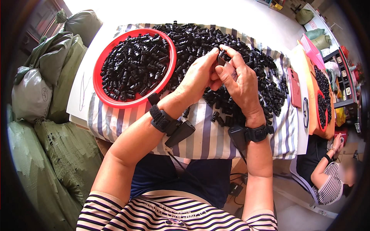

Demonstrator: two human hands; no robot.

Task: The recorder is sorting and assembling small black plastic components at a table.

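Small black plastic pieces (pixel 200 42), which look like cord locks, lie in a wide heap on a striped cloth. My left hand (pixel 197 79) and my right hand (pixel 243 82) meet above the near part of this heap. Both have their fingers bent and fingertips close together. Something small and dark shows between them, but the fingers hide most of it and I cannot make out its kind. Left of my hands, a red round basin (pixel 97 82) is filled with the same black pieces.
The striped cloth (pixel 196 136) covers the table. A pink-red phone (pixel 294 87) and glasses (pixel 306 111) lie at its right edge. Stuffed green sacks (pixel 63 154) stand at left. At right, a person (pixel 327 177) sits by another table with black pieces (pixel 323 90).
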